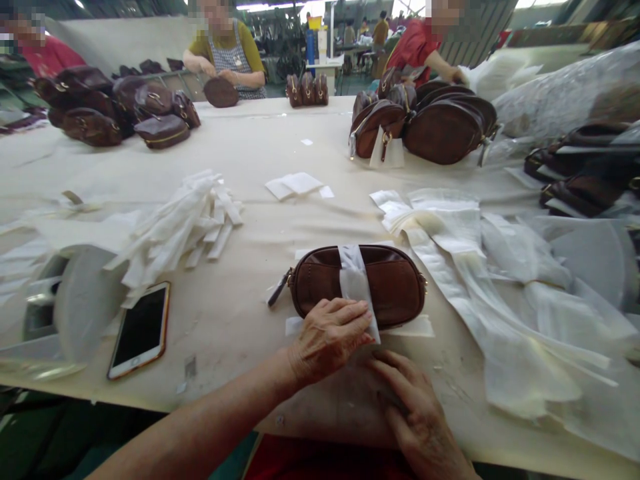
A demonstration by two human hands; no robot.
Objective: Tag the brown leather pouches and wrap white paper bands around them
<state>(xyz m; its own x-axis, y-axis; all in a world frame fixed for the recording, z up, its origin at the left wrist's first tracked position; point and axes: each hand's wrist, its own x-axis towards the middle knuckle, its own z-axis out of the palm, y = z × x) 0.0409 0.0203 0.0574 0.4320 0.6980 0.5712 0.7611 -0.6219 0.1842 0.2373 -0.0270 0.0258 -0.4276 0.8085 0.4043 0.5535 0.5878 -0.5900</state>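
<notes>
A small dark-brown leather bag (320, 280) with rounded ends lies on the table in front of me. Around its middle runs a white wrapping strip (354, 270), whose lower end comes down over the near edge. My left hand (333, 337) rests on that strip and the bag's near side, its fingers stretched out and flat. Just below and to the right, my right hand (413, 407) is over the table edge with thumb and fingers apart, and I see nothing held in it. A dark zipper pull (278, 291) hangs at the bag's left end.
White strips (185, 220) lie in a heap on the left, near a phone (141, 332) and a clear roll (90, 300). More white sheets (450, 233) spread to the right. Brown bags (440, 127) stand farther back, where co-workers (233, 57) handle others.
</notes>
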